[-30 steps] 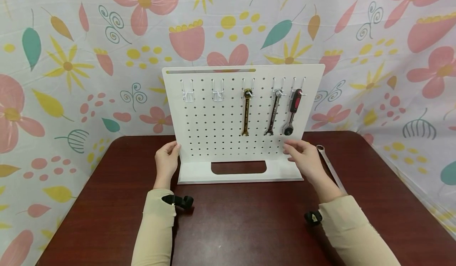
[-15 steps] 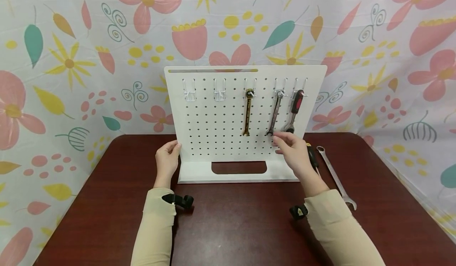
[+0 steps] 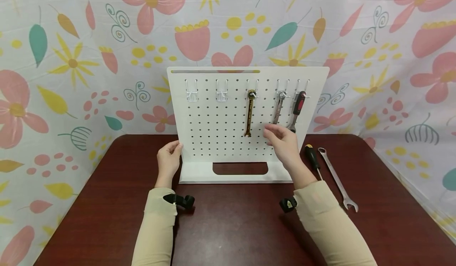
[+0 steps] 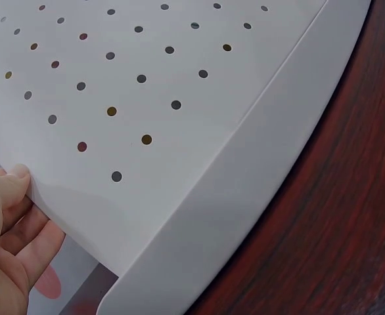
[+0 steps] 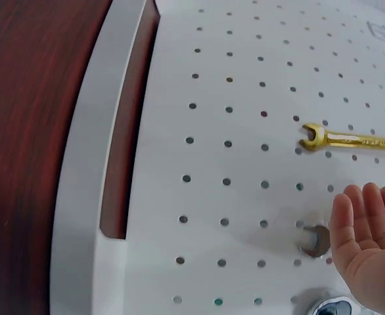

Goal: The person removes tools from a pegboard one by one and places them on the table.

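A white pegboard [image 3: 213, 143] stands upright on its base. My left hand [image 3: 168, 161] grips its lower left edge, thumb on the front face and fingers behind, as the left wrist view shows. From hooks hang a gold combination wrench [image 3: 249, 115], a silver combination wrench [image 3: 278, 109] and a ratchet [image 3: 299, 103] with a black and red handle. Holding nothing, my right hand [image 3: 285, 147] is in front of the silver wrench's lower end, fingers loosely bent. In the right wrist view the silver wrench's open jaw [image 5: 321, 241] shows beside the fingertips.
Two white hooks [image 3: 192, 95] on the board's upper left bear no tools. On the dark wood table [image 3: 228, 226], right of the board, lie a screwdriver [image 3: 311, 155] with a black and yellow handle and a large silver combination wrench [image 3: 336, 178]. A flowered cloth [image 3: 89, 28] hangs behind.
My right hand has moved left and slightly up, from below the ratchet to the silver wrench's lower end, uncovering the screwdriver and large wrench. The left hand keeps its grip on the board.
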The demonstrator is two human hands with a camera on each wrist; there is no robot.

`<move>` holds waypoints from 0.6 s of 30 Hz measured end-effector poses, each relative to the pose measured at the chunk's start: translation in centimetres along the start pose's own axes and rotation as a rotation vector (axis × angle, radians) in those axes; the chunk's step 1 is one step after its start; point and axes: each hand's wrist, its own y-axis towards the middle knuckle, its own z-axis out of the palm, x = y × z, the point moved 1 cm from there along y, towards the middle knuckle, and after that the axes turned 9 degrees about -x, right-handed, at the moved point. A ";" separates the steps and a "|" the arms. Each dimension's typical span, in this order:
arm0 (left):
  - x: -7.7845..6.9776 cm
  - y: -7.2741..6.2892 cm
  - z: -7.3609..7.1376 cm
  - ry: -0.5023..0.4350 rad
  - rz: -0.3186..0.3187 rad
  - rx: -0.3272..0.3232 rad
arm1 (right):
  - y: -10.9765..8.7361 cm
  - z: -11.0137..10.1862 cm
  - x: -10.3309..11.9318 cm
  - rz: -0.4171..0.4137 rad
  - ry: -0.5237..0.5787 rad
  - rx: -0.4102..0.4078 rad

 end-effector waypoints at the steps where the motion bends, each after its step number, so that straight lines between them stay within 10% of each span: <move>1: 0.0 0.0 0.0 0.001 -0.001 0.000 | 0.1 0.2 0.1 -0.006 0.009 0.000; 18: 0.0 0.0 0.0 -0.026 -0.007 0.006 | 1.6 2.6 2.1 -0.131 0.231 0.132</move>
